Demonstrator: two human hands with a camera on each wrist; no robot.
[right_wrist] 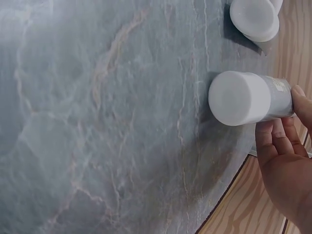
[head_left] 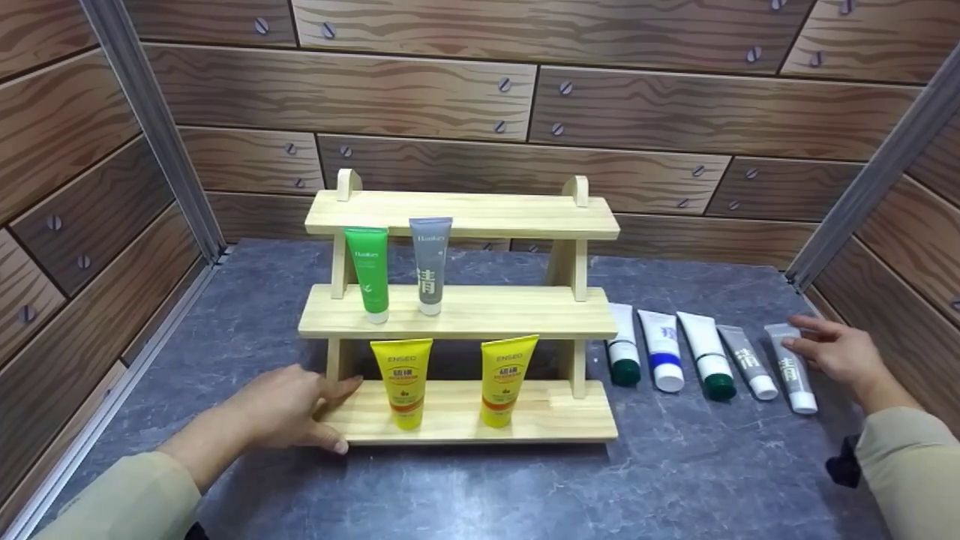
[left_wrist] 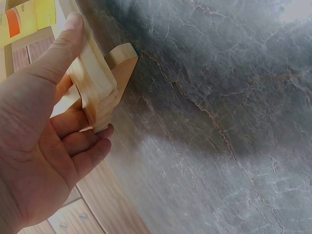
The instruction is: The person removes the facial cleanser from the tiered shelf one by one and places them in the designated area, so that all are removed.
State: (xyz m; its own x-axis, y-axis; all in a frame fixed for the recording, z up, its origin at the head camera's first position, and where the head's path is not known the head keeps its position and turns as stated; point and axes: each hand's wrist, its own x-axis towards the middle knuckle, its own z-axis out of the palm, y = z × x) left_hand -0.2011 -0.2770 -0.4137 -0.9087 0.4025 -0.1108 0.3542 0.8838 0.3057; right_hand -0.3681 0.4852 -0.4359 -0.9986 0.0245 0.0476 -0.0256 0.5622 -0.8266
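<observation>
My left hand (head_left: 285,411) grips the left end of the bottom board of a three-tier wooden display stand (head_left: 525,309); in the left wrist view its thumb lies along the board (left_wrist: 92,73) and the fingers curl at its end. At the far right, my right hand (head_left: 844,356) pinches the upper part of a grey squeeze tube (head_left: 793,369), whose white cap (right_wrist: 239,98) faces the right wrist camera. On the middle tier stand a green tube (head_left: 367,270) and a grey tube (head_left: 430,262). Two yellow tubes (head_left: 403,382) (head_left: 507,379) stand on the bottom tier.
Right of the stand, several tubes lie in a row: a white one with a green cap (head_left: 624,341), partly behind the stand, a white-and-blue one (head_left: 661,349), another green-capped one (head_left: 705,352) and a grey one (head_left: 746,360). Wood-patterned walls (head_left: 450,97) enclose the dark marbled tabletop (head_left: 480,495).
</observation>
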